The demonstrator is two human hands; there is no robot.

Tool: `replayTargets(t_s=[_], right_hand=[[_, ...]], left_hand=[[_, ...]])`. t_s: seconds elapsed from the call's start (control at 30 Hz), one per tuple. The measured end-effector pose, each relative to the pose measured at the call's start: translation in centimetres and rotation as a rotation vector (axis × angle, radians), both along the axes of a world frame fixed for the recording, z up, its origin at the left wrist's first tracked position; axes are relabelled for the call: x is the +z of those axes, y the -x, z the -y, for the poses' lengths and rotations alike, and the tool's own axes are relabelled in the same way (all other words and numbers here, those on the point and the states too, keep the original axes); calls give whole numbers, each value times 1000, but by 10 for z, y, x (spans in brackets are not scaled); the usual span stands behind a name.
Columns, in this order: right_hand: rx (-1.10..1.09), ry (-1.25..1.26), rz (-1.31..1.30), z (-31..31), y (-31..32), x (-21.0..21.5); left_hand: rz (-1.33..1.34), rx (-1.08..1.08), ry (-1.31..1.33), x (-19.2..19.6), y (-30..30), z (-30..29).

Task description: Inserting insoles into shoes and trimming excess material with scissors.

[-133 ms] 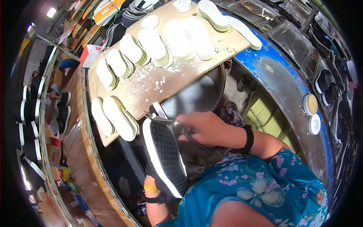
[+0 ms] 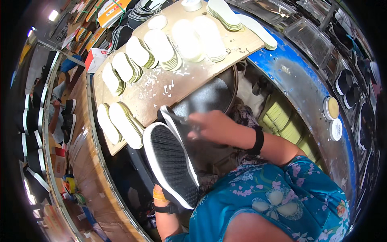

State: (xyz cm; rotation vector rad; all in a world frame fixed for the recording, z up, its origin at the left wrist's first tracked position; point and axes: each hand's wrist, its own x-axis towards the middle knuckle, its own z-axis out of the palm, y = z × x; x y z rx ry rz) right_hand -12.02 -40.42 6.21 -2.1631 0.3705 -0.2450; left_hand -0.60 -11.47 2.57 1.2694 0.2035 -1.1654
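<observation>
A black shoe (image 2: 169, 157) with a white sole edge stands up in front of me, its dark textured sole facing me. Close against its right side is a second shoe (image 2: 165, 113), mostly hidden, its white edge showing. Behind them is my left hand (image 2: 158, 189), fingers out of sight, holding the shoes up from below; yellow bands circle its wrist. My right hand (image 2: 205, 126) is closed round scissors (image 2: 194, 131), smeared by motion, just right of the shoes' toe ends. The scissors' blades cannot be made out.
Beyond the shoes lies a wooden board (image 2: 133, 97) with stacks of pale insoles (image 2: 159, 48) and white scraps. A dark round basin (image 2: 205, 97) sits under its edge. To the right, a blue worn bench (image 2: 306, 84) carries two round tins (image 2: 331, 108). Shoe racks (image 2: 36, 141) line the left.
The scissors, earlier lying across the shoe's toe, have come away to the right with my right hand. The shoe's sole has tipped slightly left and turned more toward me.
</observation>
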Motion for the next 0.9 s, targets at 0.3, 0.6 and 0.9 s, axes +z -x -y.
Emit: replayTargets(t_s=[0.3,0.6,0.9], right_hand=[[-860,271,-324,117,143,-35],[-996,535,-942,196,269,-76],[-315,229,-367,86,92,-20]], left_hand=[[139,110,-19,5,2,69],[219,122,-53,6,-6,106],[327,35,-93,11,-3,106]])
